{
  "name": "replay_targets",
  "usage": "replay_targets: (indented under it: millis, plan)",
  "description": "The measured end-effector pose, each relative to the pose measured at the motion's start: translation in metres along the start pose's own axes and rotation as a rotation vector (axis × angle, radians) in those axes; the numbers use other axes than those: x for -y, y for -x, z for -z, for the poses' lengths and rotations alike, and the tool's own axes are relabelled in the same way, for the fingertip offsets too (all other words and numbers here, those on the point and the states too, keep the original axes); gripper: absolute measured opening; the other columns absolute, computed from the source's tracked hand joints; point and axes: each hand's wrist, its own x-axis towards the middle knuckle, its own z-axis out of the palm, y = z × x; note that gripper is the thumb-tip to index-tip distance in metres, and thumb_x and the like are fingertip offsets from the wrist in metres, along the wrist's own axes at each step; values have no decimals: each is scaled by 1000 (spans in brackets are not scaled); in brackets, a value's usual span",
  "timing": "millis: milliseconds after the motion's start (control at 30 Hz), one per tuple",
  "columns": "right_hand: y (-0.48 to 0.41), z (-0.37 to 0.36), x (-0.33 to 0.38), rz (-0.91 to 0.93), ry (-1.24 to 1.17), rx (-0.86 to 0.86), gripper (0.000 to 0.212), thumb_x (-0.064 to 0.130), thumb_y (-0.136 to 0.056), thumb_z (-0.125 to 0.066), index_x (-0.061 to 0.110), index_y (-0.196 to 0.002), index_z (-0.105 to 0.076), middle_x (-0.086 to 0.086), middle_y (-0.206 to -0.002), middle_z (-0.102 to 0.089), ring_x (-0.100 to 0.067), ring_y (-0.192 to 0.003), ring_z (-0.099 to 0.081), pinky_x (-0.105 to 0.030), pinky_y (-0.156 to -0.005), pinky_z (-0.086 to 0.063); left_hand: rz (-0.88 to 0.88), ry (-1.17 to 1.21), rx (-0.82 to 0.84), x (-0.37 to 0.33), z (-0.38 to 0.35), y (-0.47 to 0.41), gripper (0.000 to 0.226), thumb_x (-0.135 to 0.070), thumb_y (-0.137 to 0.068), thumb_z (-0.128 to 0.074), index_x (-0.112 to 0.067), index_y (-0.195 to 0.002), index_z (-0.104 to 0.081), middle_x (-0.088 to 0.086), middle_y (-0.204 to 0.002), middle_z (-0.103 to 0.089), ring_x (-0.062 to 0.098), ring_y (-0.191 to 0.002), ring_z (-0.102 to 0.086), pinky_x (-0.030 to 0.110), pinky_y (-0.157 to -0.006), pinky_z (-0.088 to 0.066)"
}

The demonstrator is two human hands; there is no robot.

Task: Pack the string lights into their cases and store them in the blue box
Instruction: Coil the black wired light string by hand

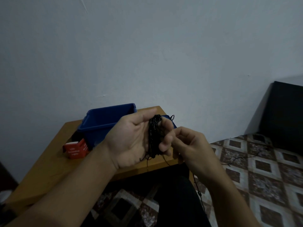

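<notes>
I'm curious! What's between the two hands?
Head view: the black string lights, coiled in the left hand, lie between its palm and the right hand.

We can't read red case (pixel 75 150) print — blurred; left hand (pixel 131 141) hides blue box (pixel 98 128) corner; string lights (pixel 154 136) tail lost below.

Dim, flat indoor light with a cool blue-grey cast; whole frame soft.
No distinct source or glare was seen. The wall (pixel 147 46) darkened toward the lower left, and the corner beneath the bench (pixel 49 169) fell almost black. The string lights (pixel 154 136) read as one dark mass, strands barely resolved. Print on the red case (pixel 74 150) was smeared and illegible. The floor tiles (pixel 262 169) stretched and bent toward the right edge.
</notes>
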Motion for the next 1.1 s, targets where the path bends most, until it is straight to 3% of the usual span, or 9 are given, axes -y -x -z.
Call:
replay_targets:
  millis: [100,233,367,500,633,833,1100]
  plan:
    - [0,-1,-2,-9,21,28,21,21,-99,-60,23,-80,-70,7,-69,-67,-13,-62,-56,-29,-58,-45,-34,35,-11,1,0,0,53,-42,-101,-35,-1,-100,-69,14,-87,-65,23,-73,-61,38,-76,-54]
    - [-1,-2,-3,5,11,74,18,17,-99,-59,13,-90,-74,6,-72,-69,-9,-65,-58,-20,-60,-47,-73,81,-4,0,0,0,55,-44,-100,-36,1,-110,-66,17,-97,-64,27,-81,-63,42,-82,-50]
    - [-2,-3,-6,-2,21,91,22,38,-94,-61,20,-100,-72,-5,-81,-74,-14,-64,-59,-27,-63,-48,-116,135,-21,-3,-1,-1,57,-46,-98,-37,1,-110,-66,16,-98,-66,28,-81,-64,41,-79,-54]
    - [-5,-3,-12,-42,-8,64,10,17,-100,-61,17,-110,-64,-11,-82,-75,-21,-61,-58,-38,-65,-48,-177,168,-63,-4,-1,0,45,-30,-93,-39,-2,-111,-68,13,-98,-68,25,-81,-65,40,-78,-56]
    - [-3,-3,-11,-57,37,84,11,19,-100,-61,11,-98,-68,-9,-81,-76,-21,-59,-60,-38,-63,-52,-206,176,-99,-3,-4,0,43,-10,-79,-37,-4,-105,-70,12,-96,-68,23,-79,-65,38,-77,-57]
    - [-1,-5,-9,-73,113,133,11,17,-100,-60,13,-98,-70,-5,-84,-77,-19,-62,-67,-33,-60,-53,-244,192,-137,-3,-5,-1,56,9,-61,-38,-4,-103,-71,11,-95,-68,21,-80,-66,37,-77,-60]
    - [1,-10,-5,-117,92,164,11,17,-101,-59,15,-102,-70,-6,-84,-77,-25,-62,-68,-43,-64,-55,-301,152,-245,-3,-11,-3,55,13,-65,-31,-6,-103,-65,8,-88,-65,17,-72,-63,31,-70,-58]
